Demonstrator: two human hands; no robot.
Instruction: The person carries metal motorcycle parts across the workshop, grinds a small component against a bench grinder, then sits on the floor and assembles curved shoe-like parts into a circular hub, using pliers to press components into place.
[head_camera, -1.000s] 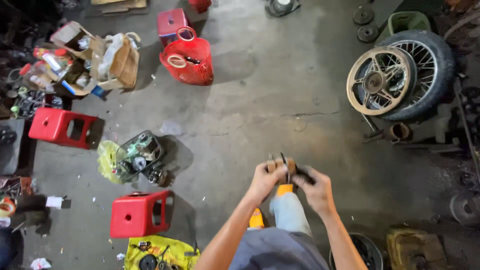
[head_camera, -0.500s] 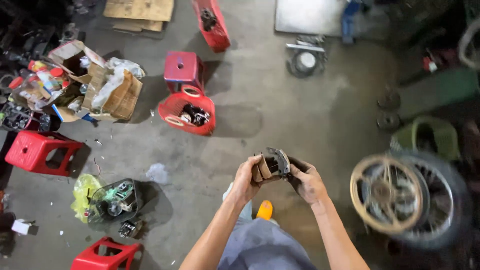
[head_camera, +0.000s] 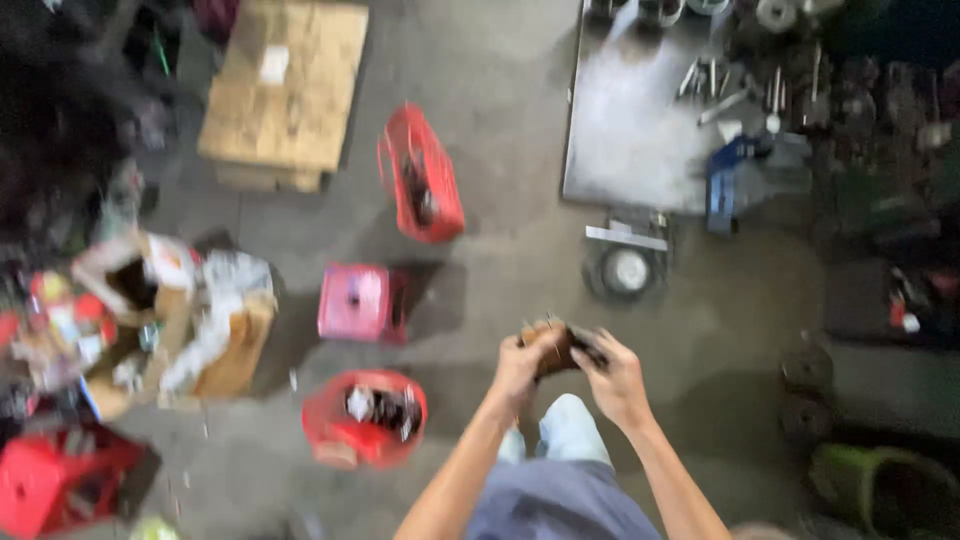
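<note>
Head view: left hand (head_camera: 520, 368) and right hand (head_camera: 615, 380) clamped round small dark metal part (head_camera: 562, 348), looks rigid, fairly heavy, best gripped by outer edges.

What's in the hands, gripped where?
Both hands, left and right, hold one small dark part, one at each end. Too blurred to identify.
</note>
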